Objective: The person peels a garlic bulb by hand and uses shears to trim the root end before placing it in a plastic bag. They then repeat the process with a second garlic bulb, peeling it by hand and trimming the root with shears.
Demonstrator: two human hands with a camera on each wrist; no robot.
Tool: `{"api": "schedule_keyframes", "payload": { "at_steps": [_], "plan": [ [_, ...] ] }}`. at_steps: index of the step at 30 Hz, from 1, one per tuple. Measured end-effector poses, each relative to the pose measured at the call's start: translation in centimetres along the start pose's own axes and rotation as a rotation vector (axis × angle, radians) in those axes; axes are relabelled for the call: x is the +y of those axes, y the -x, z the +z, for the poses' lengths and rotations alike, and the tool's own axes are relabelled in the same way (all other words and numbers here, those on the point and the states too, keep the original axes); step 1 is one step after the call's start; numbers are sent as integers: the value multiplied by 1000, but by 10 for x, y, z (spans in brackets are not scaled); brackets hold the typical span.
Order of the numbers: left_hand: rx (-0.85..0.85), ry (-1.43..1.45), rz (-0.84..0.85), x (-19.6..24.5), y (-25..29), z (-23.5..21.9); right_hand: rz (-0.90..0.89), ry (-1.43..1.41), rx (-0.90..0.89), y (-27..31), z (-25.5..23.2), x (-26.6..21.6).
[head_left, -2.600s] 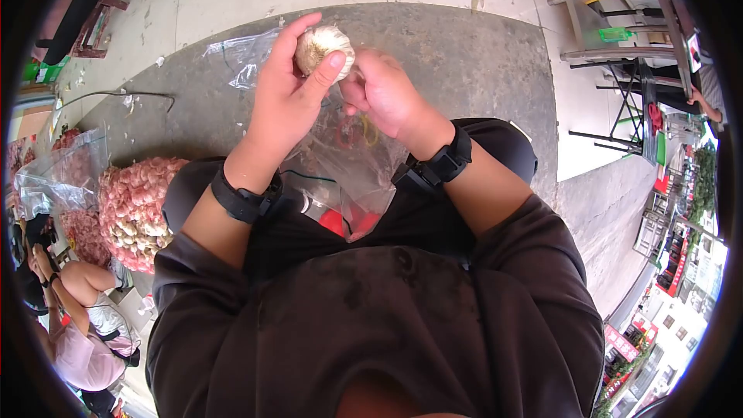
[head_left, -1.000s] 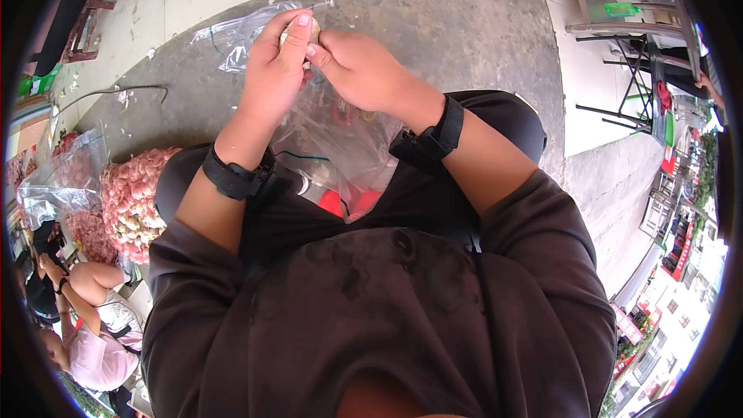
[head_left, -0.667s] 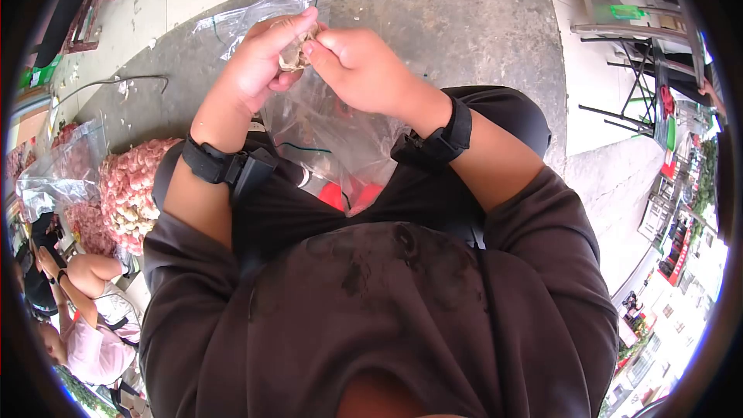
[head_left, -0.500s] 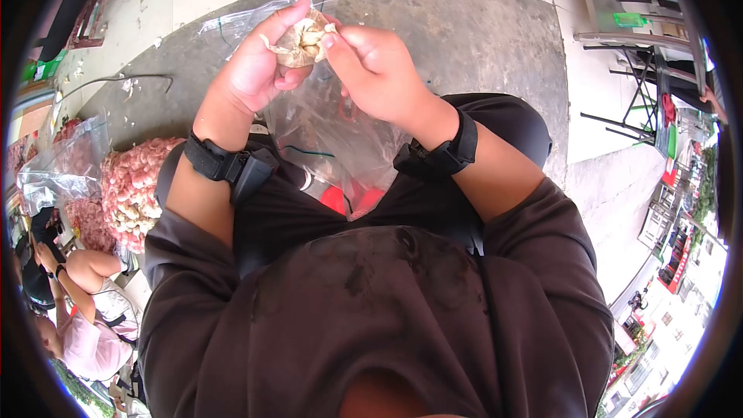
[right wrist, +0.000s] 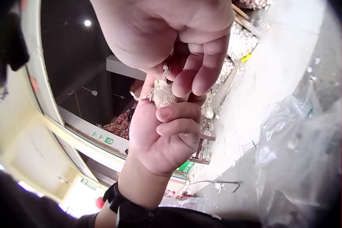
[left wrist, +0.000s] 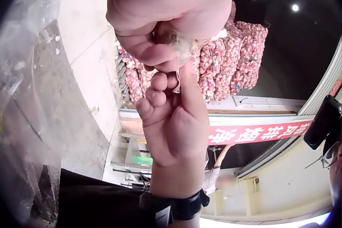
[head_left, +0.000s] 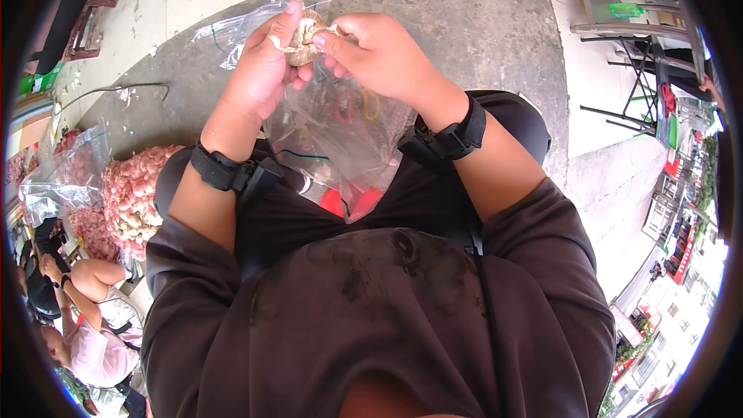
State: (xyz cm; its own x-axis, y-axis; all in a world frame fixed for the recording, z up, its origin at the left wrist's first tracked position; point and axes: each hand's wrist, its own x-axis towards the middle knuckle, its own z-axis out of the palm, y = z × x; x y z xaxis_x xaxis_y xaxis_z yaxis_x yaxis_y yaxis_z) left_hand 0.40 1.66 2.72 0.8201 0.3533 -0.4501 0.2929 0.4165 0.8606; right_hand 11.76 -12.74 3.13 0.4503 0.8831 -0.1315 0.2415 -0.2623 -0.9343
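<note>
A pale garlic bulb (head_left: 306, 40) with loose, torn papery skin is held up in front of the knees. The left hand (head_left: 265, 70) grips it from the left, thumb along its upper side and fingers curled beneath. At its right edge the right hand (head_left: 379, 54) pinches a flap of the skin between thumb and forefinger. In the right wrist view the bulb (right wrist: 162, 93) rests against the left palm (right wrist: 160, 140), with the right hand (right wrist: 171, 25) over it. The left wrist view shows the bulb (left wrist: 181, 46) partly hidden by fingers.
A clear plastic bag (head_left: 333, 131) hangs between the knees, with coloured bands near it. More clear plastic (head_left: 232, 39) lies beyond the left hand. Net sacks of garlic (head_left: 135, 193) stand at left, near a seated person (head_left: 97, 348). A folding table frame (head_left: 635, 85) is at right.
The bulb has turned from a smooth side to a side with loose skin. The fingers that covered it a second ago have spread apart, and the right hand has shifted slightly right since half a second ago.
</note>
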Motion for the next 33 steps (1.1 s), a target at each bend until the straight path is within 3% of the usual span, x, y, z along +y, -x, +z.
{"api": "schedule_keyframes", "payload": {
  "at_steps": [9,18,21,24,27,30,33],
  "plan": [
    [-50,187,-74,0,-3,-9,151,-461,23,1,2,-5],
    [-160,489,-84,2,-4,-14,55,-679,116,0,5,3],
    [-218,544,-61,8,-3,-23,98,-601,218,0,-9,5],
    [-209,469,-24,12,2,-20,65,-300,216,-3,-15,9],
    [-199,363,-15,7,0,-19,-183,19,181,-2,-10,7],
    [-120,231,52,7,6,-12,-187,24,154,4,-6,-7],
    [-28,100,129,8,8,-7,-418,100,214,1,-5,-3]
  ]
}}
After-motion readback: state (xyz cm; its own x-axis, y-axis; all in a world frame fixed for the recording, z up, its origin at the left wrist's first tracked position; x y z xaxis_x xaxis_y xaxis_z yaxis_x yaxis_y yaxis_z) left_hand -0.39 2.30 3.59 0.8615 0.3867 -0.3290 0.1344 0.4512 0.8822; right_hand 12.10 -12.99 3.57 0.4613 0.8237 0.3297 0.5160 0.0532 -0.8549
